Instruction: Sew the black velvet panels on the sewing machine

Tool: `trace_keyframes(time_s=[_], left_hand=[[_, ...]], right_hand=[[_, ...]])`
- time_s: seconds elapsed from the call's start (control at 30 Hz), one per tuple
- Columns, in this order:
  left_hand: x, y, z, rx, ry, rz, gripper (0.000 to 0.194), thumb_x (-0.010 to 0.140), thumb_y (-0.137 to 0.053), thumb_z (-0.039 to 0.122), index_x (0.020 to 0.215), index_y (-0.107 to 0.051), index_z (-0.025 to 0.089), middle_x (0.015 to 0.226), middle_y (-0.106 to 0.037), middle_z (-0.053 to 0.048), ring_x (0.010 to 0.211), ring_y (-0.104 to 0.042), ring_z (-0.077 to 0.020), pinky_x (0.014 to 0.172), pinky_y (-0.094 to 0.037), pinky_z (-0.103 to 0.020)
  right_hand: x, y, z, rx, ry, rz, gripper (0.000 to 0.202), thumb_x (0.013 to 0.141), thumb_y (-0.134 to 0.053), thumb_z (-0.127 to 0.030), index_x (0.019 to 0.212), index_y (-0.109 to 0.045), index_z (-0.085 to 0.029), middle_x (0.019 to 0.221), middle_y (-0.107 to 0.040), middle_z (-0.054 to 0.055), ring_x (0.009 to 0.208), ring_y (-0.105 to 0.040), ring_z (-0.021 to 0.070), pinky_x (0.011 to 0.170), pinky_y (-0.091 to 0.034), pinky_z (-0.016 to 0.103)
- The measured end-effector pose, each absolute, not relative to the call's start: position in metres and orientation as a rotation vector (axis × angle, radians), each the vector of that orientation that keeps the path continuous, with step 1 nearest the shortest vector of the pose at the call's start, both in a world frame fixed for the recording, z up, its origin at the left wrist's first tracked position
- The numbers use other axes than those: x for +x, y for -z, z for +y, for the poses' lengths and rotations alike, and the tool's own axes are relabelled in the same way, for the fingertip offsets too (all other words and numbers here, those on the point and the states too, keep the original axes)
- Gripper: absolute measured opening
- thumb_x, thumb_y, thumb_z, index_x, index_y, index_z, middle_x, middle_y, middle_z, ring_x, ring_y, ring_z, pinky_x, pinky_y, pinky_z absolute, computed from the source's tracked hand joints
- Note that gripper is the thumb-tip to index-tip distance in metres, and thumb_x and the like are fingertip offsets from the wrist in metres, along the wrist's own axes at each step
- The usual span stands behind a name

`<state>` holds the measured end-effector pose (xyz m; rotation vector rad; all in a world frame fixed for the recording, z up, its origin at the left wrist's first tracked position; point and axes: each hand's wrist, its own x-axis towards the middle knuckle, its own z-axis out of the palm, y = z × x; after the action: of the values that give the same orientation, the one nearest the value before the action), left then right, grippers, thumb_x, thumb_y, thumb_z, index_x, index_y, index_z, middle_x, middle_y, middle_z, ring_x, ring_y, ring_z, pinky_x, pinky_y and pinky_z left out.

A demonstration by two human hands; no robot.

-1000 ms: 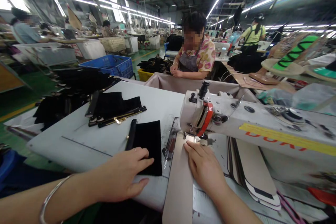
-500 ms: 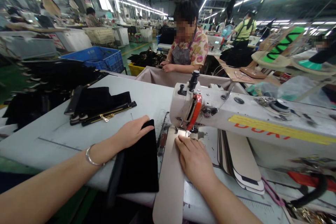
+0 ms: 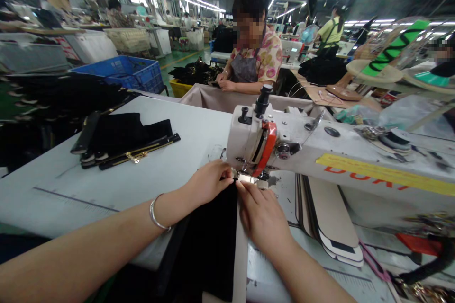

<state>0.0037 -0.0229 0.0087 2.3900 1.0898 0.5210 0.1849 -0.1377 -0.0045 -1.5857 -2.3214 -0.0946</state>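
Note:
My left hand [image 3: 210, 183], a bracelet at its wrist, pinches the top edge of a black fabric piece [image 3: 213, 241] just left of the sewing machine's [image 3: 245, 144] needle area. The fabric hangs toward me and covers most of a long beige panel [image 3: 241, 251], whose right strip still shows. My right hand [image 3: 265, 215] lies with fingers stretched flat on the panel, fingertips beside the fabric's top corner and close to the presser foot. The panel's far end is hidden under the hands and the machine head.
Black pieces with gold zippers [image 3: 128, 139] lie on the table at left. Beige panels [image 3: 332, 213] stand stacked under the machine arm, beside pink-handled scissors [image 3: 375, 262]. A co-worker [image 3: 254, 52] sits across, behind a cloth-lined bin [image 3: 213, 99]. A blue crate [image 3: 142, 73] stands further left.
My left hand has moved right with the black fabric, bringing it over the beige panel and up to the needle area. My right hand has stayed nearly in place.

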Motion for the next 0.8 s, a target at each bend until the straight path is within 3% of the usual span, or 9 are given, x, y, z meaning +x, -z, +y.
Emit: trace_keyframes(time_s=[0.47,0.6,0.8], left_hand=[[0.012,-0.006,-0.021,2.390,-0.588,1.130,0.009,0.088,-0.060,0.023,0.090,-0.067,0.020,0.090,-0.069,-0.007,0.083,-0.065,-0.0232,0.075,-0.051,-0.034],[0.005,-0.012,-0.036,2.547,-0.607,1.028,0.010,0.091,-0.058,0.021,0.095,-0.067,0.020,0.105,-0.067,-0.008,0.102,-0.062,-0.0251,0.092,-0.049,-0.040],[-0.011,-0.018,-0.064,2.765,-0.443,0.716,0.021,0.098,-0.050,0.021,0.113,-0.064,0.019,0.125,-0.062,-0.008,0.124,-0.053,-0.0214,0.116,-0.035,-0.044]], right_hand=[[0.184,0.004,-0.137,-1.614,0.076,-2.319,0.054,0.091,-0.045,-0.012,0.144,-0.041,-0.013,0.134,-0.055,0.015,0.111,-0.052,0.0304,0.092,-0.045,0.047],[0.187,0.004,-0.137,-1.589,0.027,-2.293,0.045,0.092,-0.046,-0.014,0.137,-0.050,-0.017,0.136,-0.054,0.010,0.109,-0.052,0.0284,0.092,-0.044,0.045],[0.186,0.001,-0.139,-1.618,0.044,-2.276,0.045,0.092,-0.049,-0.015,0.136,-0.051,-0.019,0.126,-0.060,0.010,0.103,-0.053,0.0276,0.088,-0.045,0.044]])
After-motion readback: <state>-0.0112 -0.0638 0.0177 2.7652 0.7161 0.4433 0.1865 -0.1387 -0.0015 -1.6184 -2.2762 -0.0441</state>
